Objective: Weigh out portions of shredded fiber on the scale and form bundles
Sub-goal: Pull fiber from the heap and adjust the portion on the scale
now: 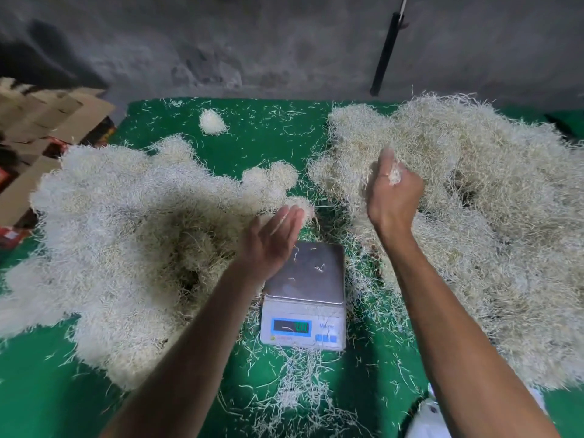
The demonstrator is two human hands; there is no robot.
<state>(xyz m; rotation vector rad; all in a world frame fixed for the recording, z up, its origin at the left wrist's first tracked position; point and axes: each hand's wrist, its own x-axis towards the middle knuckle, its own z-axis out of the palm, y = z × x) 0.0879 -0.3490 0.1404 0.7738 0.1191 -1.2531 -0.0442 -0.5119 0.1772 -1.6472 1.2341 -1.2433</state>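
Note:
A white digital scale (305, 298) with a steel pan stands on the green cloth (249, 150) between my arms; only a few loose strands lie on its pan. My left hand (273, 240) hovers over the scale's far left corner, fingers straight, palm turned inward, touching a small tuft at the edge of the left fiber mass (126, 222). My right hand (393, 192) is raised over the big loose fiber heap (474, 200) on the right, its fingers curled round a small pinch of fiber (395, 175).
A small separate fiber bundle (212, 121) lies at the far centre of the cloth. Flattened cardboard boxes (47, 121) are stacked at the far left. A dark pole (385, 55) leans on the grey wall behind. Stray strands litter the cloth around the scale.

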